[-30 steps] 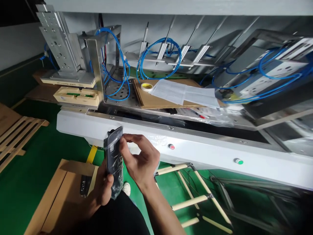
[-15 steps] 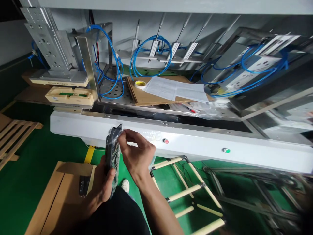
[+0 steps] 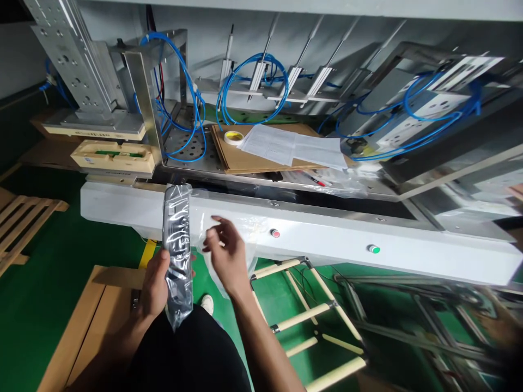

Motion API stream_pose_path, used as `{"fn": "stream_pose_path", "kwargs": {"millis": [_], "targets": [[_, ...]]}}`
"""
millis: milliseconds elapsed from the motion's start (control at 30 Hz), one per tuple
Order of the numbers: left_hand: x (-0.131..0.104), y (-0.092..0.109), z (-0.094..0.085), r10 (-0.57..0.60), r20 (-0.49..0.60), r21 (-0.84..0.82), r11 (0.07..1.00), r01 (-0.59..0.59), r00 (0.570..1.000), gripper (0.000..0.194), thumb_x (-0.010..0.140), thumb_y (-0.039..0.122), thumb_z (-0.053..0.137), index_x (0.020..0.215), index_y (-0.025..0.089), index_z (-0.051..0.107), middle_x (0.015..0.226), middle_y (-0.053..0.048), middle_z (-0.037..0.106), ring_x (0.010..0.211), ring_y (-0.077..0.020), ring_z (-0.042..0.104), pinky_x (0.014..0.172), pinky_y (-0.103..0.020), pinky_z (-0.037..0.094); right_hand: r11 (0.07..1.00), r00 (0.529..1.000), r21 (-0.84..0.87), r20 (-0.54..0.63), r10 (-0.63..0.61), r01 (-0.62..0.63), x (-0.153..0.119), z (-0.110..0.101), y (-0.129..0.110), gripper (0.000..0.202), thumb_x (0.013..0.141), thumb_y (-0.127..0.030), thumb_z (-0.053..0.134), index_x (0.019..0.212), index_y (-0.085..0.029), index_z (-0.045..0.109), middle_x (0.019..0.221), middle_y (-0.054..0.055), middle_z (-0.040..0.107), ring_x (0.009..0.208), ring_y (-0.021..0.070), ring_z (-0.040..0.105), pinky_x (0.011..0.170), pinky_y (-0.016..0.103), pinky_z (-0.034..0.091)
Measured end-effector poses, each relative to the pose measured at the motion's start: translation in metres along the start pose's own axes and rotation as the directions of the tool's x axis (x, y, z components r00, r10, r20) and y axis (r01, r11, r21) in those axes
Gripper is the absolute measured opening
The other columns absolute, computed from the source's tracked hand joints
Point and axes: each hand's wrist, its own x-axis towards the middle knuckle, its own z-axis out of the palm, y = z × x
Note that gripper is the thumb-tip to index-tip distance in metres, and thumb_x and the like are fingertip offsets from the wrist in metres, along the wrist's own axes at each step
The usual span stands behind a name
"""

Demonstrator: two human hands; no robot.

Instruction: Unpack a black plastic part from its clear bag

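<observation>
My left hand (image 3: 154,284) grips the lower half of a long dark part sealed in a clear plastic bag (image 3: 177,239) and holds it upright in front of the white machine beam (image 3: 327,239). My right hand (image 3: 225,255) is just right of it, a short gap away, with fingers spread. A loose clear plastic film (image 3: 244,233) drapes around and hangs from that hand. My dark trouser leg (image 3: 196,354) fills the frame below both hands.
The beam carries a red button (image 3: 275,233) and a green button (image 3: 372,249). Behind it lie cardboard sheets (image 3: 245,160), a tape roll (image 3: 234,137), papers (image 3: 294,148) and blue hoses (image 3: 249,87). A cardboard box (image 3: 81,326), a wooden pallet (image 3: 24,218) and a rack (image 3: 310,321) stand on the green floor.
My left hand has raised the bagged part and turned its broad face toward me. My right hand has let go of the bag's top and moved away to the right.
</observation>
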Motion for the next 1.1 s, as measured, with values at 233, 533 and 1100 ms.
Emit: {"fn": "stream_pose_path", "kwargs": {"millis": [233, 533, 1100], "targets": [[0.009, 0.000, -0.007, 0.086, -0.139, 0.220, 0.974, -0.054, 0.987, 0.066, 0.084, 0.081, 0.064, 0.093, 0.017, 0.078, 0.090, -0.011, 0.080, 0.084, -0.0263, 0.074, 0.074, -0.034, 0.058, 0.994, 0.995, -0.097, 0.084, 0.057, -0.048, -0.027, 0.005, 0.032, 0.050, 0.094, -0.069, 0.065, 0.082, -0.020, 0.063, 0.062, -0.002, 0.060, 0.057, 0.0144, 0.057, 0.055, 0.027, 0.045], [0.026, 0.000, -0.008, 0.051, -0.235, 0.237, 0.971, 0.006, 0.971, 0.058, 0.079, 0.074, 0.075, 0.086, 0.017, 0.075, 0.085, -0.006, 0.077, 0.082, -0.0237, 0.071, 0.072, -0.031, 0.054, 0.993, 0.963, -0.005, 0.243, 0.117, -0.119, -0.008, -0.034, 0.026, 0.052, 0.089, -0.071, 0.073, 0.102, -0.021, 0.064, 0.076, -0.001, 0.064, 0.068, 0.0148, 0.064, 0.067, 0.029, 0.053], [0.037, 0.011, -0.020, 0.219, -0.312, 0.388, 0.918, -0.086, 0.925, 0.063, 0.085, 0.082, 0.061, 0.085, 0.021, 0.073, 0.077, -0.004, 0.073, 0.074, -0.0213, 0.067, 0.067, -0.031, 0.050, 0.958, 0.829, 0.031, 0.510, 0.229, -0.284, -0.020, -0.051, 0.052, 0.041, 0.086, -0.050, 0.085, 0.109, -0.019, 0.073, 0.085, 0.000, 0.060, 0.075, 0.0129, 0.058, 0.071, 0.030, 0.049]]}}
